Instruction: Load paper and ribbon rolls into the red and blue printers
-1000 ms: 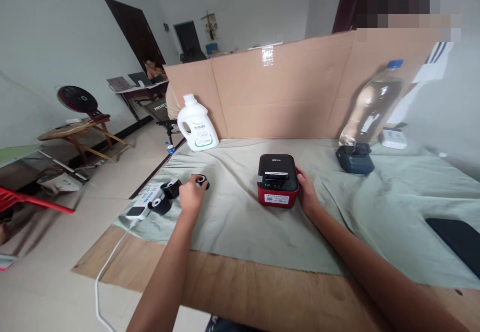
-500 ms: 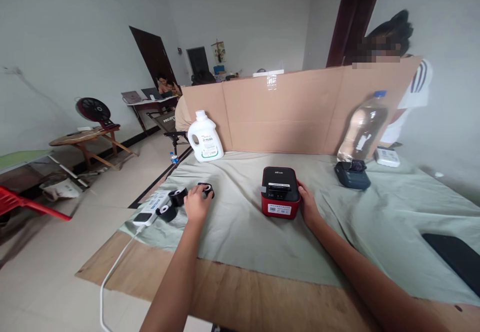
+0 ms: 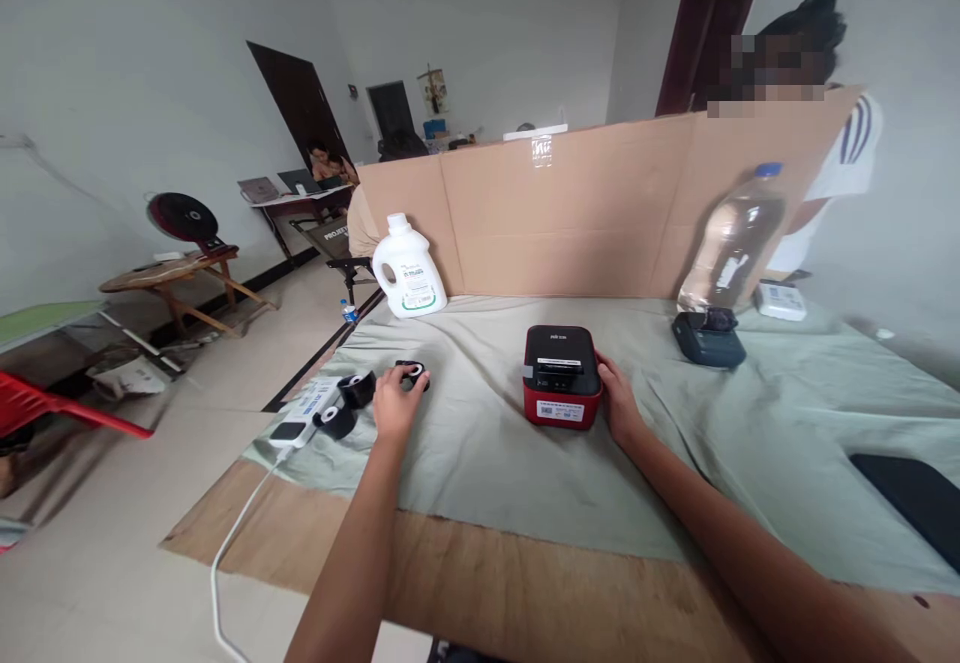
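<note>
My left hand [image 3: 395, 404] is curled over a small black roll [image 3: 414, 374] with a white core that lies on the green cloth [image 3: 487, 443]. Two more black rolls [image 3: 346, 403] sit just left of it, beside a white power strip [image 3: 300, 415]. My right hand [image 3: 619, 400] rests against the right side of a red and black label printer [image 3: 561, 375] in the middle of the table, fingers wrapped on its edge.
A cardboard screen [image 3: 585, 208] stands along the table's back, a person behind it at right. A white detergent jug [image 3: 407, 267], a large water bottle [image 3: 731, 241], a dark blue device [image 3: 709, 338] and a black slab [image 3: 911, 488] are on the cloth.
The view has shifted slightly; my left hand stays closed over the black roll and my right hand stays on the printer's side.
</note>
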`<state>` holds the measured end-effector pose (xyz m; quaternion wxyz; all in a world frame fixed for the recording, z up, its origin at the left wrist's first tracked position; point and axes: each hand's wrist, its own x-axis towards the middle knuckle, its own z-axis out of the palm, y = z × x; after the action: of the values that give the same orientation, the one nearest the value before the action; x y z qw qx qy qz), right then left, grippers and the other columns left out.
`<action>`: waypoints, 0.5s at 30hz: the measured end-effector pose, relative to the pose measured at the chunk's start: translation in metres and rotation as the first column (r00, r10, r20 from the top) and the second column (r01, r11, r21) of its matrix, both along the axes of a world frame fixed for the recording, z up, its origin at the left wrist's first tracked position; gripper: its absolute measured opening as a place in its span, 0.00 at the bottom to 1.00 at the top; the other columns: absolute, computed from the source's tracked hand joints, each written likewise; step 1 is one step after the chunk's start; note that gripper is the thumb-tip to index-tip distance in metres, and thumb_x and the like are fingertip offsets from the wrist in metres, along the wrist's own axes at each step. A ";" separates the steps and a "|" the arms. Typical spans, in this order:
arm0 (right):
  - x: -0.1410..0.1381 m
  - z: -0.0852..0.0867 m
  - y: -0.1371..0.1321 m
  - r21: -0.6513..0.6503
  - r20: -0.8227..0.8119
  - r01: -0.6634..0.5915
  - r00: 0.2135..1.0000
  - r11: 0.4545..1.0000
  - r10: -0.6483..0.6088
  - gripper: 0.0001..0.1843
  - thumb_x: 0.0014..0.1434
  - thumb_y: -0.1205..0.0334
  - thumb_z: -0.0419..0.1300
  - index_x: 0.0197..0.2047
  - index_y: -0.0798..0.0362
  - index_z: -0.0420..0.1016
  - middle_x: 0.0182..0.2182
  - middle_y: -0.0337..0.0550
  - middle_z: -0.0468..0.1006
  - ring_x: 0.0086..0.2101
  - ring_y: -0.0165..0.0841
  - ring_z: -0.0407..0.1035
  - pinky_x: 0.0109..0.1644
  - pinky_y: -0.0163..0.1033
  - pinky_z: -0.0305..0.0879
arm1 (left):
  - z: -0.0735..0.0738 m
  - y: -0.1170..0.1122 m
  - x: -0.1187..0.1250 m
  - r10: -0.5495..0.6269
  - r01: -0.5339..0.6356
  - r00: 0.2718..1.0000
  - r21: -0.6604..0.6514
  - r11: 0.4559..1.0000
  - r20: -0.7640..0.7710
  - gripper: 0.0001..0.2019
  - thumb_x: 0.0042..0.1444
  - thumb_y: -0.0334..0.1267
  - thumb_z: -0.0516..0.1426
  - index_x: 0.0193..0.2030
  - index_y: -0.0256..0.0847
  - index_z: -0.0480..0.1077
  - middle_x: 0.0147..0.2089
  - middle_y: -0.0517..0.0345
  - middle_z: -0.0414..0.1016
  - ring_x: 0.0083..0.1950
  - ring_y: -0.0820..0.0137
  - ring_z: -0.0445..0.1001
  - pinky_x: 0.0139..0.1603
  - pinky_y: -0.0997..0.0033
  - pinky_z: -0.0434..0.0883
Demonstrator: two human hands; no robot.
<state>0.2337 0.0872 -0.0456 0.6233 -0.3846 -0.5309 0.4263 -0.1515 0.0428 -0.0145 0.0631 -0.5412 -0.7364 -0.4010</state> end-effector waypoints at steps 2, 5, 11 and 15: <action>-0.002 0.004 -0.002 -0.015 0.002 0.015 1.000 1.000 -0.015 0.33 0.61 0.38 0.55 0.63 0.47 0.69 0.60 0.46 0.74 0.62 0.46 0.64 0.66 0.56 0.60 | 0.003 -0.004 0.012 0.006 -0.008 1.000 0.125 0.992 0.013 0.15 0.59 0.51 0.57 0.43 0.42 0.76 0.50 0.48 0.74 0.54 0.58 0.71 0.58 0.58 0.67; 0.000 0.010 -0.009 -0.012 0.046 -0.008 0.999 1.000 0.009 0.33 0.62 0.39 0.54 0.64 0.47 0.68 0.61 0.47 0.72 0.63 0.47 0.62 0.67 0.57 0.58 | 0.009 -0.013 0.055 -0.203 0.172 0.974 0.248 0.953 0.103 0.16 0.62 0.49 0.54 0.44 0.40 0.75 0.51 0.47 0.74 0.55 0.60 0.72 0.62 0.59 0.66; 0.022 0.010 -0.039 0.055 0.389 -0.184 0.909 0.981 0.149 0.38 0.63 0.43 0.56 0.72 0.44 0.53 0.69 0.47 0.60 0.66 0.47 0.58 0.67 0.57 0.58 | 0.015 -0.026 0.158 -0.668 0.735 0.433 0.192 0.650 0.606 0.26 0.68 0.50 0.47 0.67 0.43 0.64 0.68 0.53 0.66 0.70 0.63 0.63 0.72 0.59 0.58; 0.016 0.013 -0.057 0.141 0.640 -0.134 0.768 0.981 0.014 0.46 0.59 0.49 0.63 0.73 0.49 0.46 0.67 0.55 0.62 0.63 0.51 0.62 0.66 0.59 0.60 | 0.015 -0.022 0.173 -0.608 0.709 0.250 0.286 0.645 0.753 0.27 0.64 0.50 0.54 0.67 0.41 0.65 0.68 0.53 0.65 0.70 0.60 0.63 0.72 0.56 0.58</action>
<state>0.2495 0.0301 -0.0326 0.4213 -0.4275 -0.7611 0.2461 0.0212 0.0206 0.0001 -0.4777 -0.5582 -0.4055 -0.5438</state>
